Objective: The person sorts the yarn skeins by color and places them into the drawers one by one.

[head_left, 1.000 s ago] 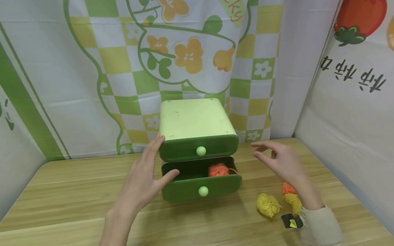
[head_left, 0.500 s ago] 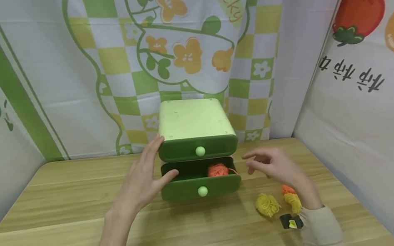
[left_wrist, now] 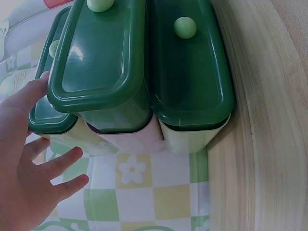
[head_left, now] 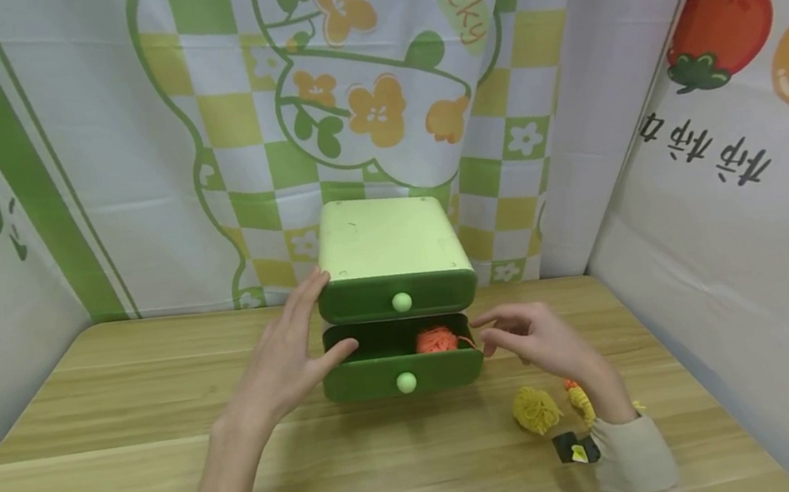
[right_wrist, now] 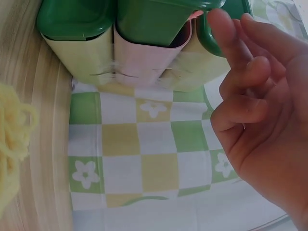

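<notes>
On the worktop (head_left: 132, 476), the head view alone is showing orange yarn (head_left: 436, 339) lying in the drawer chest's (head_left: 389, 247) open lower drawer (head_left: 403, 372); left hand (head_left: 282, 363) is bracing it flat-fingered, right hand (head_left: 539, 335) is hovering beside, seemingly empty, loosely curled.

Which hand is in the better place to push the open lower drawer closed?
Probably the right hand: it hovers free beside the open lower drawer. The left hand rests flat against the cabinet's side.
</notes>
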Demonstrator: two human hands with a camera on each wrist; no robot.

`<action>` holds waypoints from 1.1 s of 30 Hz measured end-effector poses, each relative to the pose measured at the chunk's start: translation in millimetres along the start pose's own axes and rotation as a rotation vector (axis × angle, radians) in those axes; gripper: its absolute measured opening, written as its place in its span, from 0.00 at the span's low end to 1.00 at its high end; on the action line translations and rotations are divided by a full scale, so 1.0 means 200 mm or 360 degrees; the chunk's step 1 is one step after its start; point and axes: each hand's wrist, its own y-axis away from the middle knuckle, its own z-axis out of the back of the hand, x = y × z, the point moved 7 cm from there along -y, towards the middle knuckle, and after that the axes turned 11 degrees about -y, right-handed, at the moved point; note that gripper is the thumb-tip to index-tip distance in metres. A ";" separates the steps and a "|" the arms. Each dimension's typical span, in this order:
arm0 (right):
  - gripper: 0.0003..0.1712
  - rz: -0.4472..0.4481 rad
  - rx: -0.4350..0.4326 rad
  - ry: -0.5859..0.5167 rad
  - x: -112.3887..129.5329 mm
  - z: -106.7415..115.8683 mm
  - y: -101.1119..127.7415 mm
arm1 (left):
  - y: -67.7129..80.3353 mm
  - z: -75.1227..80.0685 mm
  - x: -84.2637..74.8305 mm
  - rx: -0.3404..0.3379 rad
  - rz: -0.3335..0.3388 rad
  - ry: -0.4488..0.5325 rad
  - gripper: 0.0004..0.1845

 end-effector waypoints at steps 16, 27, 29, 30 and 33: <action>0.18 -0.0076 0.0023 0.0133 0.01 -0.01 0.00 | 0.00 0.00 0.00 -0.0011 -0.0005 0.0011 0.49; 0.16 -0.0017 -0.0035 0.0093 0.02 -0.03 -0.01 | 0.00 0.01 -0.01 -0.0013 -0.0016 -0.0003 0.50; 0.16 0.0000 -0.0068 0.0078 0.01 -0.01 -0.01 | 0.00 0.01 0.00 -0.0016 -0.0016 0.0000 0.50; 0.16 0.0006 -0.0088 0.0074 0.01 0.00 0.00 | 0.00 0.01 -0.01 -0.0015 -0.0016 -0.0001 0.50; 0.16 0.0001 -0.0135 0.0077 0.01 0.04 0.01 | 0.00 0.01 -0.01 -0.0004 -0.0011 0.0003 0.50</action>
